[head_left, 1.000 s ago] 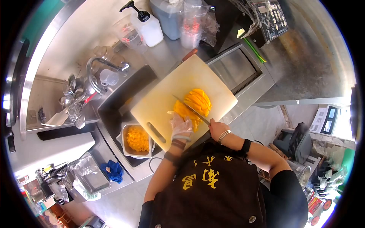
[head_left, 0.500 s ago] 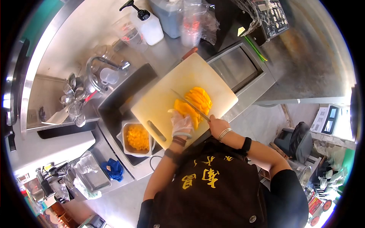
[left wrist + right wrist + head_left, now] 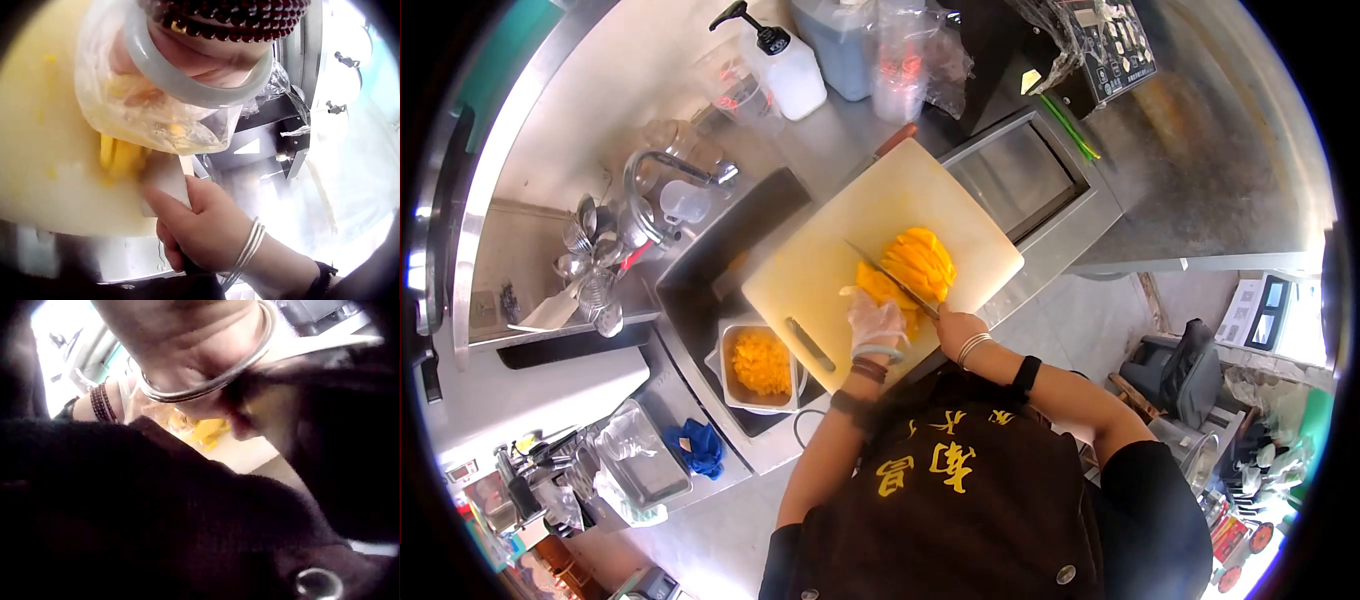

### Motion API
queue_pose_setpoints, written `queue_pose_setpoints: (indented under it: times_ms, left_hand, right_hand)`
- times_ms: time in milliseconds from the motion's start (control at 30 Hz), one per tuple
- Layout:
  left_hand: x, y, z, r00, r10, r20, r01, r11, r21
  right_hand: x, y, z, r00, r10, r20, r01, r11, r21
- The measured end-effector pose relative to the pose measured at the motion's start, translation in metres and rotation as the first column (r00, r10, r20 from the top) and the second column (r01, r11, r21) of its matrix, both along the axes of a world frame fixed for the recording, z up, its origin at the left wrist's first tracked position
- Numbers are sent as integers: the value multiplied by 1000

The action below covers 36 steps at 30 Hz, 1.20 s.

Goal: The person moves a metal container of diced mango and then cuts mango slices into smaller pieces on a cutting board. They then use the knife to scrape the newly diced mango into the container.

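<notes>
Yellow fruit slices (image 3: 925,258) lie near our edge of the cutting board (image 3: 830,240); our right hand (image 3: 960,335) grips the knife (image 3: 895,280), our gloved left hand (image 3: 876,325) touches them, and we cannot tell whether its fingers curl.

Free room spans the far-left side of the board (image 3: 825,225) and its right corner, beyond the fruit (image 3: 922,262). Between left hand (image 3: 874,324) and right hand (image 3: 960,334), the knife (image 3: 892,277) bars the way across. The apron (image 3: 1000,490) crowds the near side; the tub (image 3: 762,405) stands just left.
</notes>
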<state>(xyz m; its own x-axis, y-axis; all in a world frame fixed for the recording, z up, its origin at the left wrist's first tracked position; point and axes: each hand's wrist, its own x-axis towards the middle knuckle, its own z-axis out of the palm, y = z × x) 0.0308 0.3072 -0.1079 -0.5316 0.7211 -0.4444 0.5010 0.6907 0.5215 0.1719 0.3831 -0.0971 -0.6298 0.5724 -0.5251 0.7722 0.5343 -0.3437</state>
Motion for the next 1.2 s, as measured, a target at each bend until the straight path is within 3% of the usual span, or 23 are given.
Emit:
queue_pose_setpoints:
  times_ms: [33,100,233,300,333,400,433,500,533,600,633,700,733,800,867,967,1033,1100,1200]
  left_hand:
    - [1,2,7,1000,-3,-1,3,1000,4]
    - [3,3,20,934,309,180,-333,935,124]
    - [4,6,25,938,283,198,-315,937,152]
    - [6,6,18,927,343,151,-365,919,150]
    - [6,3,6,926,346,153,-367,918,149]
    - [4,-6,-20,995,66,-74,-55,987,148]
    - [4,-4,-10,995,68,-74,-57,988,145]
    - [4,5,10,953,273,130,-283,957,68]
    - [3,5,15,953,273,127,-283,957,68]
    - [2,4,21,810,321,490,-393,919,47]
    - [1,4,11,813,316,490,-389,920,53]
    - [0,-2,-29,986,151,68,-155,986,57]
    - [0,-3,-46,986,152,67,-156,986,59]
    - [1,-7,-70,975,196,101,-217,936,278]
    - [4,-1,-43,979,191,65,-202,932,300]
    - [7,1,-18,980,198,11,-192,934,300]
    - [7,-1,-20,977,211,-6,-201,939,279]
    - [6,-3,-28,957,21,-290,28,986,163]
    - [8,-3,-34,964,101,-245,-28,958,284]
  right_hand:
    - [0,3,6,1000,6,-16,-6,1000,-15]
    - [1,7,32,1000,-6,-24,6,1000,-11]
    - [8,9,55,999,43,-11,-43,999,-17]
    - [9,8,51,998,58,17,-58,998,-20]
    - [9,7,46,996,76,43,-75,997,-27]
    - [8,0,28,998,47,37,-46,999,-28]
    - [6,-4,20,1000,11,28,-10,1000,-24]
    - [-5,-6,8,999,-8,37,8,1000,-9]
    - [-9,-6,4,999,-28,43,28,1000,3]
    - [-10,-4,1,999,-9,52,9,1000,-10]
    - [-9,0,1,998,11,67,-10,1000,-16]
    - [-4,7,7,997,59,39,-59,998,-11]
    - [-3,10,12,993,115,14,-114,993,-8]
    - [-2,13,43,996,83,17,-83,996,-27]
    - [2,17,56,999,48,22,-48,998,-37]
    - [8,15,57,992,124,31,-124,992,-14]
    - [9,12,54,993,102,55,-100,994,-44]
    - [8,9,56,994,86,70,-83,995,-47]
    - [6,9,64,995,64,71,-60,997,-52]
